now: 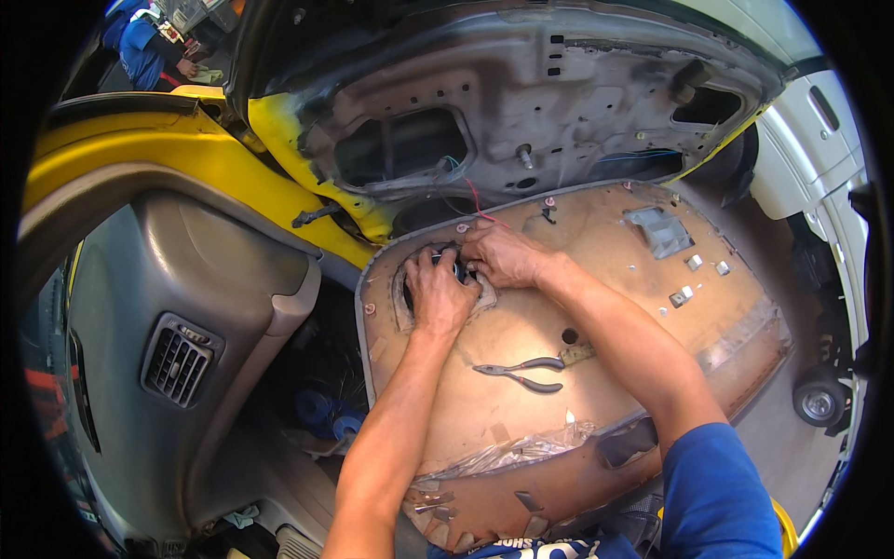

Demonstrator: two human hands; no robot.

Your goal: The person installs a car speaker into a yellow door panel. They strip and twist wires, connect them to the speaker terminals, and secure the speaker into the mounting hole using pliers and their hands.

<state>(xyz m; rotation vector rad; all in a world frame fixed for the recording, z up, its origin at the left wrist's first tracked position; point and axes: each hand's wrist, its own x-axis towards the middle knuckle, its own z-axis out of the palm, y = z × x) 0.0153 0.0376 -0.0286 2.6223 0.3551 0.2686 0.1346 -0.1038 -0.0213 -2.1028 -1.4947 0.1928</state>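
Note:
The brown back of a door trim panel [494,349] lies before me, with a round opening near its far left corner. In that opening sits a dark round part [461,270], probably a speaker, mostly hidden by my hands. My left hand [441,293] is bent over it, fingers curled down onto its edge. From the right, my right hand [506,254] presses its curled fingers against the same part; what lies between the fingertips is hidden. A thin red wire [473,196] runs from the door shell to behind my right hand. Pliers with dark handles [521,371] lie on the panel, jaws slightly apart.
The bare metal inner door [503,121] with yellow edges stands behind the panel. White clips [694,263] and a grey patch [659,231] are on the panel. The dashboard [205,252] is at left, a white vehicle [810,140] at right. Another person [140,51] works at the far left.

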